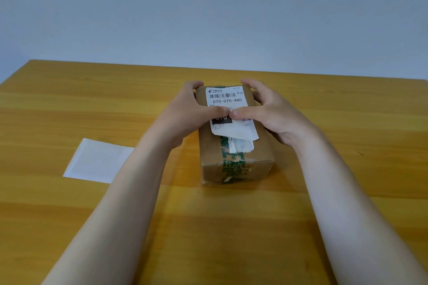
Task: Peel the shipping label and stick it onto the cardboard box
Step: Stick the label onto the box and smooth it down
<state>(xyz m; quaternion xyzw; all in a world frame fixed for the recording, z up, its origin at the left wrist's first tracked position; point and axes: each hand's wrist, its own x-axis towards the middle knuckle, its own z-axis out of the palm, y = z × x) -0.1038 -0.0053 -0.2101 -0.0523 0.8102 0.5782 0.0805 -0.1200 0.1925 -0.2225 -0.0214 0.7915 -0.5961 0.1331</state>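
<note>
A yellow wooden table [69, 104] stands against a plain pale wall [208, 7]. On it lies a cardboard box [236, 159] with the shipping label [228, 99] on its top face. The left hand [187, 113] and right hand [268, 113] are spread around the box's far end, fingers curled over the sides, both thumbs pressing the label's middle. Its near edge curls up. A white backing sheet [97, 161] lies at 9 o'clock of the box. Both forearms reach forward.

1 cardboard box [236, 152] w/ 1 shipping label [228, 99] on top, 1 backing sheet [97, 161] left of box, 2 hands: left hand [192, 111], right hand [271, 113].
</note>
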